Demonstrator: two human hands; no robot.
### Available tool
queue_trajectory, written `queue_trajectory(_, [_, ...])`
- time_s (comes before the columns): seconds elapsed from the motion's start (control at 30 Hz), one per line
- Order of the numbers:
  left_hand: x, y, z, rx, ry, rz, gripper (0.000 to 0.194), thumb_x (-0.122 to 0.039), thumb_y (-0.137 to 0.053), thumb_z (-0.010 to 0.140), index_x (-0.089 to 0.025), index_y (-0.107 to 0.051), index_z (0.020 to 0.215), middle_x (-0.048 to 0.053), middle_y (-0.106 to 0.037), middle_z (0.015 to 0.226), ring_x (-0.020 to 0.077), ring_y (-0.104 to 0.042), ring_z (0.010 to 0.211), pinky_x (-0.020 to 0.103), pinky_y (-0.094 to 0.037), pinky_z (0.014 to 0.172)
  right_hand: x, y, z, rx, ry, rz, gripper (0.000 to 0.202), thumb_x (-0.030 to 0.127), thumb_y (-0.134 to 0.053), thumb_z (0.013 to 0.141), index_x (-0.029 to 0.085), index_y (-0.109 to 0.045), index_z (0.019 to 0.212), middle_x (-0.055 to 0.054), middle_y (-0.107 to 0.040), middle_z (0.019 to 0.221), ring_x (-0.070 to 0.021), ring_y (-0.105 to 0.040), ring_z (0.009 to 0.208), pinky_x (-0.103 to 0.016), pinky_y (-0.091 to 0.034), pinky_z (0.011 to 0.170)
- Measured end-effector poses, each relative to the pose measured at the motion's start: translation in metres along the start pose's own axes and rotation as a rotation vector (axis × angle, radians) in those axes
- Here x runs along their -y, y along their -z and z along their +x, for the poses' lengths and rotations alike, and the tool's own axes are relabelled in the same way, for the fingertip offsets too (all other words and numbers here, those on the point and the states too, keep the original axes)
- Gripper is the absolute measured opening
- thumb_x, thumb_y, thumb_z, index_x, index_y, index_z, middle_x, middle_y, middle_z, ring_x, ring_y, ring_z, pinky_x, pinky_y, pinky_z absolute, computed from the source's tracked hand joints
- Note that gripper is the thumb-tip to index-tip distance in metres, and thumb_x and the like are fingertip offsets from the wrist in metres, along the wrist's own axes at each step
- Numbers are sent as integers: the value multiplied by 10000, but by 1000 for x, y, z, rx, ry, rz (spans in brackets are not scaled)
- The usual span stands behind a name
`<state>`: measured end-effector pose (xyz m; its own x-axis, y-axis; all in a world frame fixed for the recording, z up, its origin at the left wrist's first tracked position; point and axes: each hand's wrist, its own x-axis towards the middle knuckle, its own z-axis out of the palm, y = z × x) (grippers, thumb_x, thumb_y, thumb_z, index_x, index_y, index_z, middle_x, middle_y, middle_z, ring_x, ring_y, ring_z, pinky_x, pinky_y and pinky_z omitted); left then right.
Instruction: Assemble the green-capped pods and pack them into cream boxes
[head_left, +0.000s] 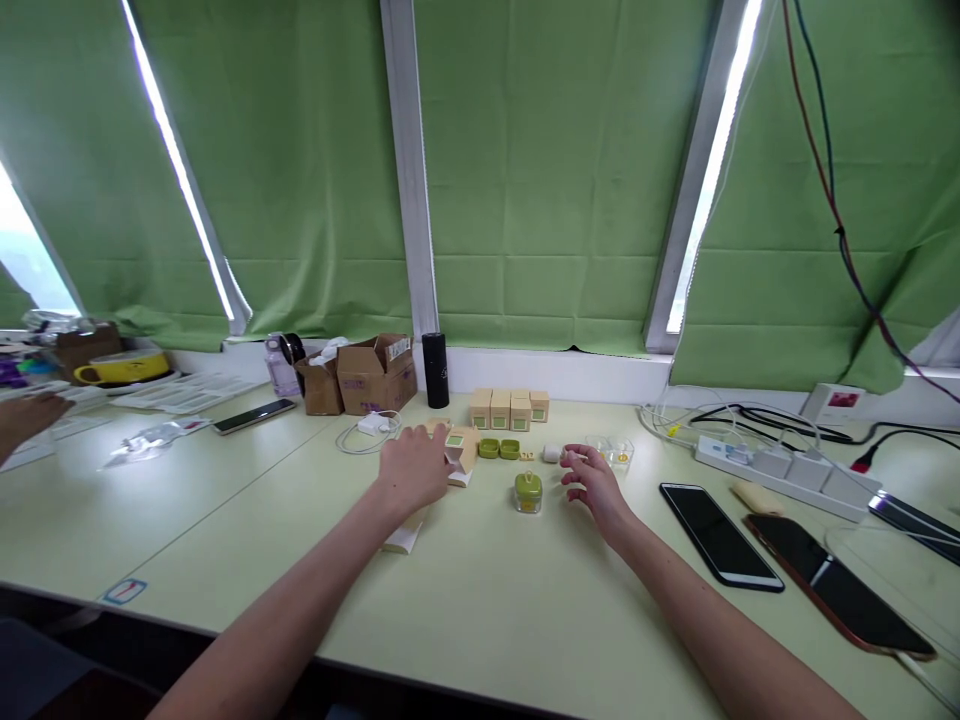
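Note:
My left hand (414,468) is closed at the near side of a small kraft cardboard box (465,446) with a pale label; its fingertips are partly hidden. Below that hand lies a folded piece of card (405,537). My right hand (595,487) is held with fingers apart and curved, close to a small white roll (551,453). Between the hands stands a small clear jar with a green lid (528,491). Behind it are two green lids (499,448) and some tiny yellowish pieces (526,456). Clear containers (611,452) sit just beyond my right hand.
Several small kraft boxes (509,408) stand at the back beside a black cylinder (435,370) and a brown carton (377,374). Phones (721,535) and a power strip (784,478) with cables lie right. Another person's hand (31,420) is at far left.

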<state>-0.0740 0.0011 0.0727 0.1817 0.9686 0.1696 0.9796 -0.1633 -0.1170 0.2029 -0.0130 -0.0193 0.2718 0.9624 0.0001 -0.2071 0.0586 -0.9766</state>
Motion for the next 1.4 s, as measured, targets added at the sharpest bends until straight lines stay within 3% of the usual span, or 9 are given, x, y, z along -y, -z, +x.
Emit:
queue_trajectory(0.17, [23, -20, -17, 129, 63, 34, 667, -472, -648, 889, -180, -426, 1446, 225, -647, 1211, 430, -686, 1076, 513, -536, 836, -2, -1, 1, -5, 35, -22, 453, 522, -763, 688, 244, -615, 1014, -43, -643, 957, -171, -590, 703, -277, -456, 518])
queue_trajectory(0.33, [19, -20, -45, 99, 45, 53, 612, -211, -574, 902, -155, -361, 1473, 208, -638, 1181, 372, -734, 950, 449, -560, 752, -3, -1, 3, -12, 90, -56, 501, 587, -729, 694, 235, -613, 1032, -50, -644, 953, -180, -591, 699, -290, -452, 534])
queue_trajectory(0.53, [-11, 8, -69, -198, -85, -46, 432, -190, -446, 973, -178, -393, 1402, 204, -599, 1364, 321, -747, 922, 390, -557, 660, -3, -6, -5, -3, 295, -179, 444, 580, -691, 803, 236, -642, 1081, -54, -663, 977, -221, -613, 864, -345, -500, 733])
queue_trajectory(0.7, [-53, 3, -57, -531, -278, -134, 433, -226, -487, 989, -206, -368, 1405, 209, -460, 1572, 289, -740, 1016, 342, -562, 658, 9, -20, -31, 117, 487, -389, 396, 554, -630, 916, 244, -647, 1161, -80, -716, 1106, -251, -612, 987, -406, -484, 902])
queue_trajectory(0.87, [-89, -2, -39, -631, -435, -120, 464, -95, -480, 919, -180, -412, 1370, 261, -354, 1638, 268, -753, 873, 358, -565, 632, 13, -33, -43, 186, 517, -248, 372, 531, -688, 895, 232, -628, 1107, -84, -727, 1076, -251, -627, 980, -397, -503, 901])
queue_trajectory(1.0, [-96, -8, -30, -631, -521, -245, 518, -138, -512, 932, -183, -363, 1426, 268, -289, 1666, 302, -744, 986, 403, -602, 698, 9, -30, -36, 190, 414, -52, 467, 538, -755, 835, 240, -574, 1145, -52, -719, 949, -246, -643, 914, -373, -525, 795])
queue_trajectory(1.13, [-85, -19, -19, -653, -678, -542, 650, -275, -588, 955, -191, -276, 1519, 250, -391, 1615, 372, -563, 1360, 554, -532, 1047, 12, -19, -27, 191, 414, 42, 537, 518, -755, 828, 256, -539, 1244, -75, -725, 1109, -252, -645, 982, -403, -511, 867])
queue_trajectory(1.27, [-69, -29, -4, -484, -613, -889, 642, -293, -572, 995, -240, -273, 1560, 187, -470, 1564, 318, -502, 1430, 538, -476, 1142, 19, -11, -27, 133, 532, -95, 517, 476, -718, 853, 276, -503, 1279, -76, -699, 1185, -247, -627, 1004, -402, -501, 876])
queue_trajectory(1.4, [-58, -34, 2, -400, -657, -982, 648, -236, -616, 962, -268, -346, 1551, 164, -472, 1549, 319, -441, 1464, 556, -443, 1169, 22, -12, -35, 132, 730, -335, 476, 316, -648, 899, 277, -454, 1333, -103, -631, 1274, -272, -601, 1131, -449, -503, 957])
